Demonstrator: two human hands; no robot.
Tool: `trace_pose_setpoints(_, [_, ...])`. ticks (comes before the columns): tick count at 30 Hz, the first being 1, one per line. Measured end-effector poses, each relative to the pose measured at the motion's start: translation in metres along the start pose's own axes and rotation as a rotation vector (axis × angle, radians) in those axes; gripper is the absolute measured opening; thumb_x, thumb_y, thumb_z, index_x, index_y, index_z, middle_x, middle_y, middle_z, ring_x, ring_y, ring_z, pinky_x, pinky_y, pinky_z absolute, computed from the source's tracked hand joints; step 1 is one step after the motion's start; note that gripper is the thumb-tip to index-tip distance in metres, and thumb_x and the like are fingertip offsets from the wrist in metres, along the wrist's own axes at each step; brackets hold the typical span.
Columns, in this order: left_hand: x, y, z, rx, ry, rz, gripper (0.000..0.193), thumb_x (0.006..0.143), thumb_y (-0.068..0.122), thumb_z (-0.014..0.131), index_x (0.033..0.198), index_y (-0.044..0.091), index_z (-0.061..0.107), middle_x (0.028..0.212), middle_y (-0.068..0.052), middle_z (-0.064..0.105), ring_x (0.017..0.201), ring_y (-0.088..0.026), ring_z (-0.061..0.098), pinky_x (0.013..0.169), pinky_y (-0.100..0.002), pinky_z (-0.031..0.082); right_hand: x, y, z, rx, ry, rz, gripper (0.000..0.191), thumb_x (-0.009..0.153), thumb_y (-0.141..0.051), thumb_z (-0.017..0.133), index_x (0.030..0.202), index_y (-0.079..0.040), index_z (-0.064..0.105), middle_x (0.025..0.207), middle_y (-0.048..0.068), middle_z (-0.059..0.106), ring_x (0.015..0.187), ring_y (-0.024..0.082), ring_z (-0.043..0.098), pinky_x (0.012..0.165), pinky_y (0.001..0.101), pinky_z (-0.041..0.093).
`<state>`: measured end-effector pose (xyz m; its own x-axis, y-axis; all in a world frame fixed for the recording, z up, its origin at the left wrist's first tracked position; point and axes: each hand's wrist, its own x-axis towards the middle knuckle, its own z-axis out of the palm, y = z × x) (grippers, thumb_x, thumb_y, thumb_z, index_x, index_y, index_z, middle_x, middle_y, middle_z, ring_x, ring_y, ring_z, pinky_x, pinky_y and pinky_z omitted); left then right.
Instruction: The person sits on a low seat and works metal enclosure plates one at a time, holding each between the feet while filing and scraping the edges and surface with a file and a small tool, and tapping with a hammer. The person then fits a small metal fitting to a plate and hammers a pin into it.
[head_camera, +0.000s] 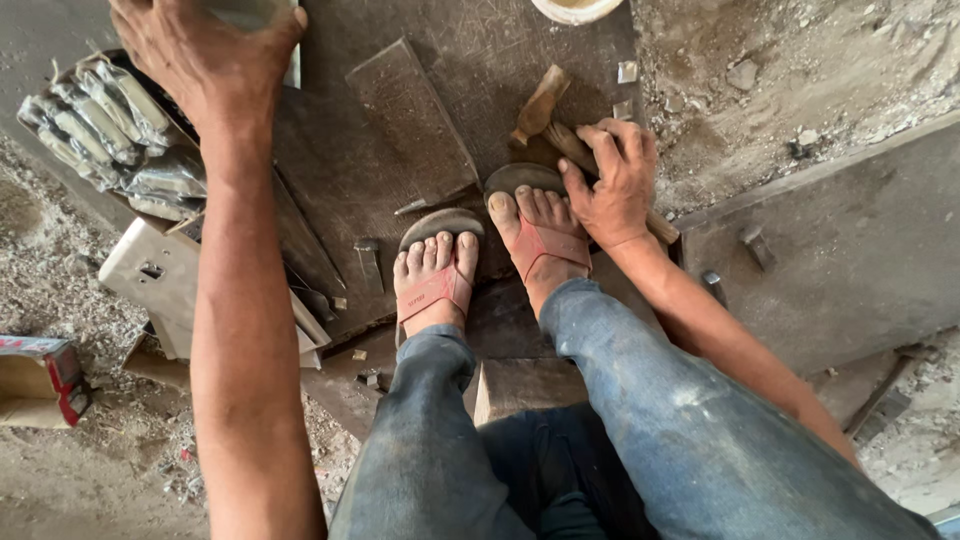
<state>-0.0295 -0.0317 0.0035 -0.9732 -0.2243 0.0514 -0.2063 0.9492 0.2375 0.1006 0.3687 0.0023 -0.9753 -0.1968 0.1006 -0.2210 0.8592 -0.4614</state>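
My right hand (612, 178) is closed around the wooden handle of a hammer (540, 105) that lies on a dark wooden board (470, 70), just beyond my right foot in a red-strapped sandal (545, 240). My left hand (200, 55) reaches far up and left, its fingers curled over a pale object at the top edge that is mostly hidden. Just left of that hand lies a box of several plastic-wrapped packets (100, 125). My left foot (435, 270) rests beside the right one.
A flat chisel-like blade (415, 120) lies on the board. A white switch plate (160, 275) sits at left, a red and white carton (40, 380) at far left. A grey slab (850, 250) lies at right; a white bowl rim (575, 8) shows at top.
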Motion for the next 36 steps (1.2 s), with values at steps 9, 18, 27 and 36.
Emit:
trace_pose_setpoints(9, [-0.006, -0.012, 0.008, -0.181, 0.041, 0.058, 0.101, 0.075, 0.059, 0.095, 0.149, 0.013, 0.044, 0.15, -0.027, 0.039, 0.144, -0.045, 0.034, 0.121, -0.057, 0.035, -0.008, 0.003, 0.001, -0.006, -0.009, 0.024, 0.038, 0.092, -0.021, 0.081, 0.125, -0.009, 0.066, 0.125, 0.01, 0.056, 0.116, 0.034, 0.053, 0.104, 0.0489, 0.044])
trace_pose_setpoints(18, [-0.056, 0.032, -0.031, -1.241, 0.016, -0.121, 0.073, 0.094, 0.044, 0.089, 0.142, 0.004, 0.05, 0.132, -0.015, 0.051, 0.129, -0.028, 0.055, 0.11, -0.039, 0.057, 0.013, -0.034, -0.026, 0.108, -0.019, 0.075, 0.051, 0.09, -0.023, 0.085, 0.134, -0.008, 0.064, 0.13, 0.014, 0.057, 0.122, 0.035, 0.052, 0.107, 0.0479, 0.046])
trace_pose_setpoints(27, [-0.136, 0.121, -0.053, -1.759, -0.202, -0.453, 0.06, 0.094, 0.023, 0.081, 0.141, 0.001, 0.052, 0.132, -0.015, 0.057, 0.125, -0.026, 0.061, 0.11, -0.038, 0.055, 0.089, -0.127, -0.062, 1.268, -0.614, 0.401, 0.065, 0.088, -0.016, 0.081, 0.147, -0.004, 0.056, 0.137, 0.01, 0.068, 0.13, 0.022, 0.066, 0.114, 0.0382, 0.057])
trace_pose_setpoints(36, [-0.153, 0.13, -0.049, -1.617, -0.081, -0.438, 0.062, 0.094, 0.017, 0.085, 0.142, -0.003, 0.051, 0.141, -0.015, 0.048, 0.138, -0.03, 0.057, 0.12, -0.043, 0.053, 0.09, -0.107, -0.049, 1.442, -0.732, 0.332, 0.063, 0.096, -0.017, 0.078, 0.152, -0.003, 0.051, 0.143, 0.006, 0.062, 0.136, 0.018, 0.06, 0.12, 0.0365, 0.049])
